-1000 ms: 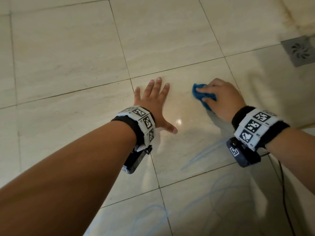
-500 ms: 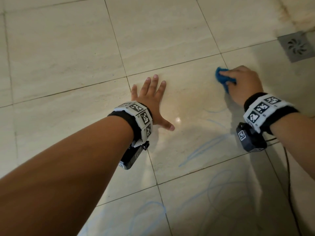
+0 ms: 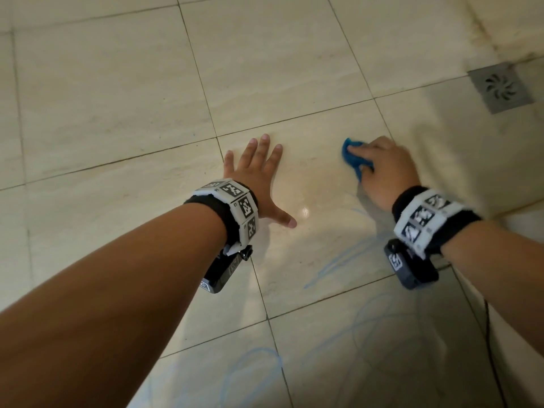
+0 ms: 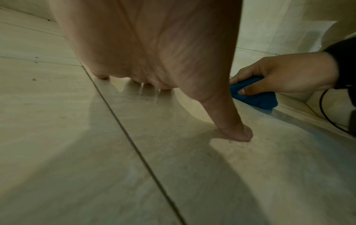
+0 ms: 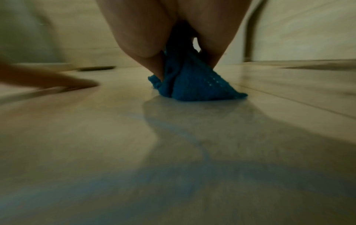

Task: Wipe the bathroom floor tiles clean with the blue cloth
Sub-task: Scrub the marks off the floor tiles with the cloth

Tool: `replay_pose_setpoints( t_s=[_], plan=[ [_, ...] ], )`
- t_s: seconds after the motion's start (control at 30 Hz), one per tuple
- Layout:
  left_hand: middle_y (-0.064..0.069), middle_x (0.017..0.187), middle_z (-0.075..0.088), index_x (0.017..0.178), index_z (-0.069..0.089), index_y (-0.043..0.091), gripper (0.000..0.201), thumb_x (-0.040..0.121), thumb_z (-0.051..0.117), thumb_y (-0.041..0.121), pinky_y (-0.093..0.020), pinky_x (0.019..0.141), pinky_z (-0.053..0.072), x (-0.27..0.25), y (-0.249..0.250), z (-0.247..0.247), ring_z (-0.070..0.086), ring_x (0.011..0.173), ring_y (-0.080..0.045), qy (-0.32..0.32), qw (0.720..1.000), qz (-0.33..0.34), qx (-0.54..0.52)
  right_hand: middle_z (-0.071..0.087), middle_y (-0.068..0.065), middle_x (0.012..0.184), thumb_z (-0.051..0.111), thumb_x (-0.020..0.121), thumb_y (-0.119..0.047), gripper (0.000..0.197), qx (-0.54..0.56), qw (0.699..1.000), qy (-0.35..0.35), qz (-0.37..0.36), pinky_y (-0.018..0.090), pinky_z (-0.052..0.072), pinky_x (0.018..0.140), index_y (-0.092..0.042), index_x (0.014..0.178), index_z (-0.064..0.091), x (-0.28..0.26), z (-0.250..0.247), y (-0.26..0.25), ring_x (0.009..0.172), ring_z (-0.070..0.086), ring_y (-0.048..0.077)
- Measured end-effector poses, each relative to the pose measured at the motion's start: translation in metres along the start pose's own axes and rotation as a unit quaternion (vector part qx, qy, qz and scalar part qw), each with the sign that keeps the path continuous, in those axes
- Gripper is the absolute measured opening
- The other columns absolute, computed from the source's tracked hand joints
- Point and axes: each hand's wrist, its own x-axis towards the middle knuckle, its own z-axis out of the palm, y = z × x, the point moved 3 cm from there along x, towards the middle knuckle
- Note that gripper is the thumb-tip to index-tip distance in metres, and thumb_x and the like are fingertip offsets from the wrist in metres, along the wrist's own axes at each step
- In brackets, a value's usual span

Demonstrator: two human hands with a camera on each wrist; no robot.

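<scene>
Right hand clutches blue cloth mid-frame on floor tiles; left hand flat, fingers splayed.

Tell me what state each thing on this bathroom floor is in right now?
Left hand: flat, fingers spread, pressing the tile.
Right hand: gripping the cloth.
Bunched blue knitted cloth: pressed onto the floor.
Beige floor tiles: marked with blue scribbles.
Square grey metal floor drain: uncovered.

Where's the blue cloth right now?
In the head view, the blue cloth is bunched under the right hand, pressed on the floor tile right of the left hand.
</scene>
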Motion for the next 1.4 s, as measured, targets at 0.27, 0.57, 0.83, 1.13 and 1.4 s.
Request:
replay_pose_setpoints(
  t_s=[0.27,0.57,0.83,1.13,1.4],
  plan=[
    [-0.004,0.155,-0.032,0.149,-0.024,0.022,0.14,0.059,0.067,0.079,-0.055,0.117,-0.009,-0.003,0.002,-0.016,-0.024,0.145,-0.023,-0.026,0.998,0.004,0.049,0.054,0.015,0.117,0.052,0.087,0.0,0.041,0.004,1.0,0.007,-0.03,0.034,0.04,0.093,-0.016,0.124,0.061,-0.002,-0.013,0.022,0.102,0.051,0.038],
    [-0.004,0.153,-0.037,0.147,-0.028,0.023,0.139,0.06,0.065,0.081,-0.054,0.117,-0.009,-0.018,0.02,0.009,-0.027,0.144,-0.023,-0.009,0.998,0.055,0.015,0.054,0.011,0.117,0.054,0.087,-0.002,0.042,-0.008,0.991,-0.073,-0.108,0.04,0.042,0.092,-0.018,0.125,0.06,-0.047,0.006,-0.014,0.101,0.048,0.037],
    [-0.004,0.151,-0.039,0.146,-0.03,0.024,0.138,0.062,0.065,0.079,-0.054,0.116,-0.011,-0.02,0.014,0.014,-0.03,0.142,-0.022,-0.03,0.998,0.053,0.036,0.048,0.016,0.121,0.05,0.09,-0.004,0.041,-0.031,0.993,0.011,0.11,0.038,0.04,0.098,-0.016,0.128,0.057,-0.014,-0.021,0.04,0.106,0.048,0.041],
    [-0.004,0.152,-0.037,0.147,-0.028,0.024,0.136,0.062,0.063,0.08,-0.052,0.117,-0.011,-0.022,0.012,0.016,-0.029,0.143,-0.022,-0.017,0.998,0.056,0.033,0.053,0.012,0.118,0.052,0.087,-0.001,0.042,-0.006,0.999,-0.021,-0.037,0.032,0.038,0.094,-0.016,0.125,0.061,-0.025,-0.01,0.016,0.104,0.05,0.036],
    [-0.003,0.152,-0.038,0.147,-0.028,0.024,0.137,0.062,0.063,0.08,-0.053,0.116,-0.012,-0.02,0.01,0.019,-0.03,0.142,-0.021,-0.012,0.998,0.055,0.023,0.055,0.012,0.117,0.055,0.084,-0.001,0.043,0.004,0.997,-0.039,-0.072,0.039,0.043,0.086,-0.016,0.124,0.061,-0.067,0.006,-0.02,0.094,0.049,0.039]
  ],
)
